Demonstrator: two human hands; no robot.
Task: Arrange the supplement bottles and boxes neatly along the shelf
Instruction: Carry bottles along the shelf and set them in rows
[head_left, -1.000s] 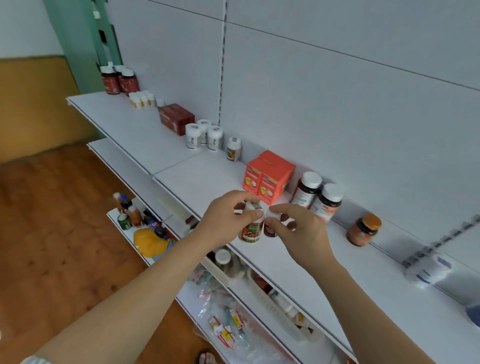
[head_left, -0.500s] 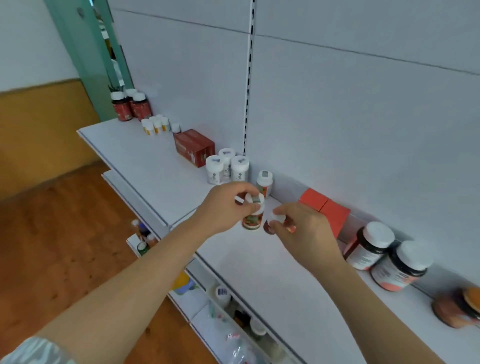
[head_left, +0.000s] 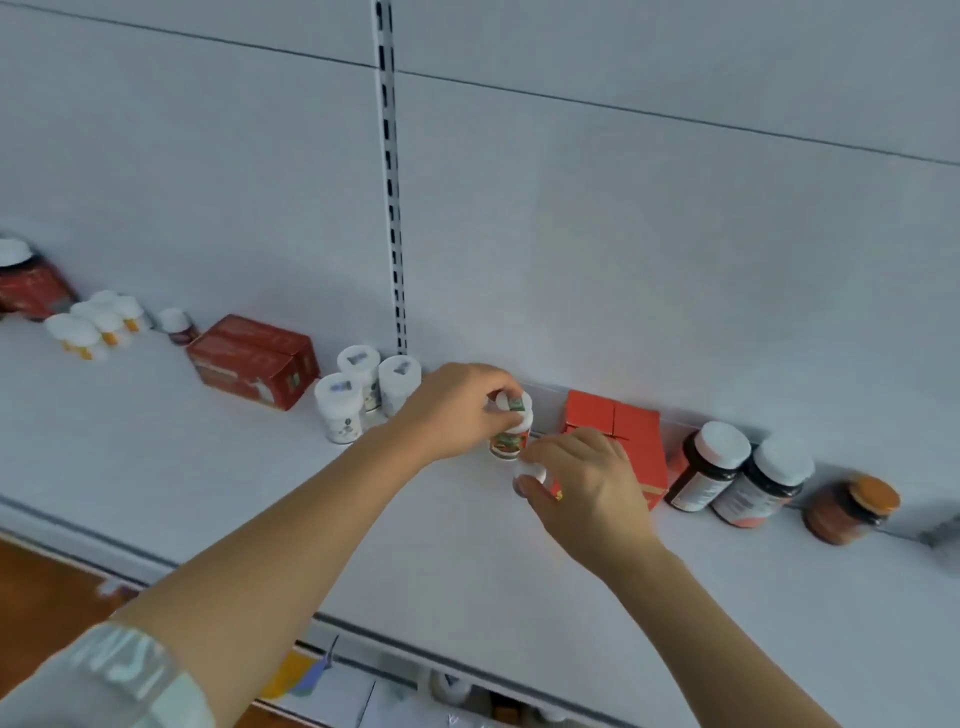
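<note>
The long white metal shelf (head_left: 156, 467) carries everything along its back edge. A pair of orange cardboard boxes (head_left: 631, 431) stands there. Just beside them, the left hand (head_left: 457, 415) grips the white cap of a small upright white-capped bottle with a red-green label (head_left: 511, 441), long axis vertical, cap up. The right hand (head_left: 587, 483) closes on a smaller white-capped bottle (head_left: 530, 474), mostly hidden.

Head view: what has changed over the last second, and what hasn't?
Both hands carried their bottles back toward the wall: left hand grips the labelled bottle, right hand the small bottle, left of the orange boxes. Other items along the shelf stayed put.
</note>
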